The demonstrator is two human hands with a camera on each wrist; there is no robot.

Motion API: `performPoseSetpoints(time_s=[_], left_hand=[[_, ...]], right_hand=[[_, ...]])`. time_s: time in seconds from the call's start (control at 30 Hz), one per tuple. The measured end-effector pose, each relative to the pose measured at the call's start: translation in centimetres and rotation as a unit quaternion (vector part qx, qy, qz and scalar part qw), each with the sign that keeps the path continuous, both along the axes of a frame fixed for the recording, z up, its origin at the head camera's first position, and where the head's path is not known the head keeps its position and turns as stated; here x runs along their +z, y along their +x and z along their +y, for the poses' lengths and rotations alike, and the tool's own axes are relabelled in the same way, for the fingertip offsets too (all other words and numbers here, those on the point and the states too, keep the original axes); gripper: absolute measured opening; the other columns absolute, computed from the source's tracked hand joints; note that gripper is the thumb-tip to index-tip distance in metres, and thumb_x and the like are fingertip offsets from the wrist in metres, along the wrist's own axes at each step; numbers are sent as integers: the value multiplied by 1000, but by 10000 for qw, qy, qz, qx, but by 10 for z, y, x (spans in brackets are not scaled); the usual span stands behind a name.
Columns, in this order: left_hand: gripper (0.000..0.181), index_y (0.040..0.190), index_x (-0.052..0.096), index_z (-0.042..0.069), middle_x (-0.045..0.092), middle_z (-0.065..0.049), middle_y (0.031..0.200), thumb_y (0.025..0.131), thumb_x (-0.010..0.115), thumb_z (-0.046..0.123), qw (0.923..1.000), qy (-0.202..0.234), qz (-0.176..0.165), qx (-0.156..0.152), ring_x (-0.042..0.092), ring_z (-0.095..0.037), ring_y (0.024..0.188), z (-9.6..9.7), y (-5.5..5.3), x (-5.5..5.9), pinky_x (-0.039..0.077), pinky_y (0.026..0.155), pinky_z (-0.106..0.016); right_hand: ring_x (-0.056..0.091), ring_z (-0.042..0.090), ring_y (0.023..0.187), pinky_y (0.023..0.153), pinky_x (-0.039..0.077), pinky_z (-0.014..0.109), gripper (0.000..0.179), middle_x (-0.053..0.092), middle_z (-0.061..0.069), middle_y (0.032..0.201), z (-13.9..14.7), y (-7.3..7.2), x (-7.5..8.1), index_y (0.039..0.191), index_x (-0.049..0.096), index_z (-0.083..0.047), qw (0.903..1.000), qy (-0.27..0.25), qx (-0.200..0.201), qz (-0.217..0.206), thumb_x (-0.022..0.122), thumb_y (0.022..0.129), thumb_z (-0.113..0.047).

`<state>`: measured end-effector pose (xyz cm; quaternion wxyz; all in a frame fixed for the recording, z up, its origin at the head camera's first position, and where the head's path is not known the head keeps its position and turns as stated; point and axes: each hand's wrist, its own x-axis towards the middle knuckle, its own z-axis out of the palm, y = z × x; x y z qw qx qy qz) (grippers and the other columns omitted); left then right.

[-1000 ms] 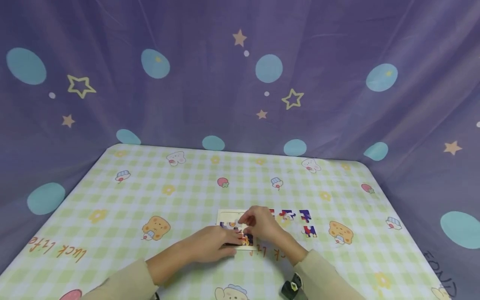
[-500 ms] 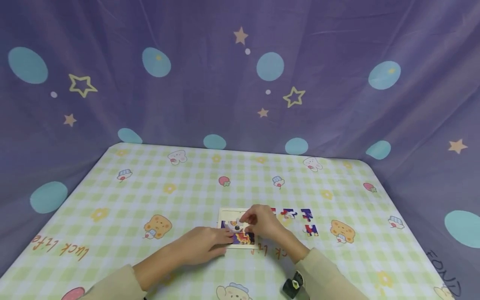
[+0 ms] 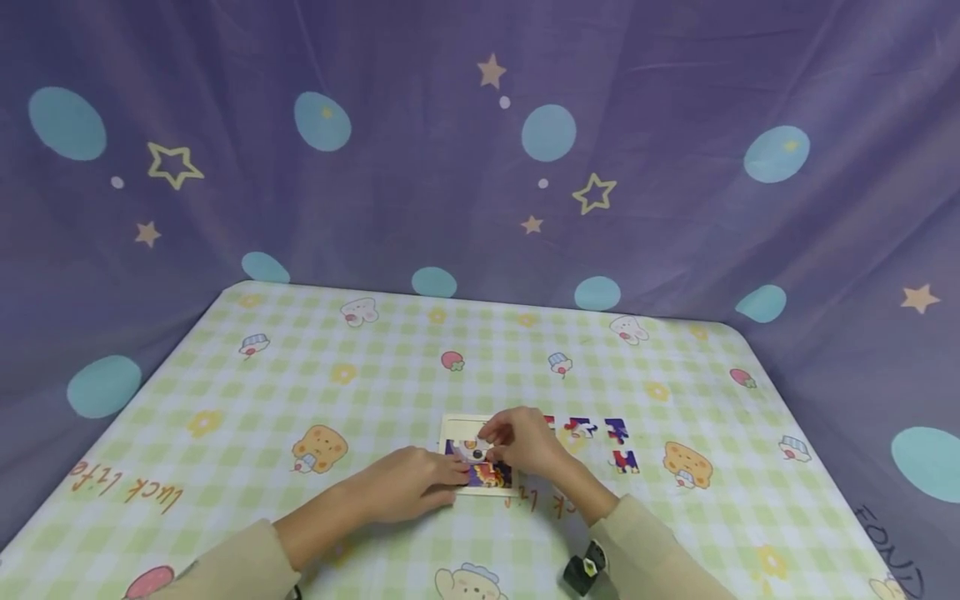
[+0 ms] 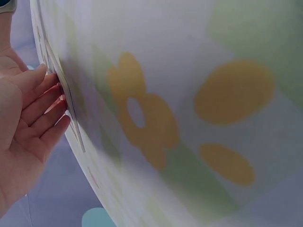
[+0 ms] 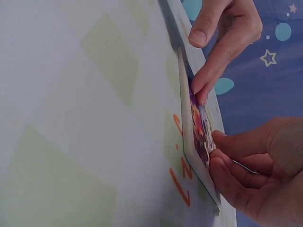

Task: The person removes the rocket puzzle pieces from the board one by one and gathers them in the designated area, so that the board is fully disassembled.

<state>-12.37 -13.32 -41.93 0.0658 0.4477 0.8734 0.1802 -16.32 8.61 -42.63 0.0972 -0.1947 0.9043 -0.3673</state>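
A jigsaw puzzle board (image 3: 456, 422) with a pale frame lies on the table, part of its picture laid inside. My left hand (image 3: 416, 483) reaches in from the left, its nearly straight fingertips touching the pieces near the board's left side; the left wrist view shows this hand (image 4: 28, 109) edge-on to the board. At the board's right side, my right hand (image 3: 528, 442) pinches a light puzzle piece (image 5: 209, 137) between thumb and fingers, low over the picture. The right hand's fingers hide part of the board's right side in the head view.
Several loose puzzle pieces lie to the right of the board, among them a blue and red piece (image 3: 625, 461) and another piece (image 3: 580, 428). A checked cloth (image 3: 360, 392) covers the table. A purple curtain (image 3: 420, 200) hangs behind it.
My left hand has drawn back slightly to the left, uncovering more of the picture's lower part. The right hand stays almost in place, still pinching at the puzzle. The head view has shifted slightly.
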Motion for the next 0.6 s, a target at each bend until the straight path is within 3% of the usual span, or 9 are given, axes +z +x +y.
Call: performPoseSetpoints(time_s=[0.6], left_hand=[[34, 129, 62, 14, 60, -1, 135, 96, 57, 22, 9990, -378, 134, -201, 57, -20, 127, -5, 0, -3, 50, 104, -38]], right_hand=[[60, 6, 67, 58, 50, 15, 18, 73, 6, 81, -3, -2, -3, 96, 75, -3, 9998, -62, -136, -96, 75, 78, -1]])
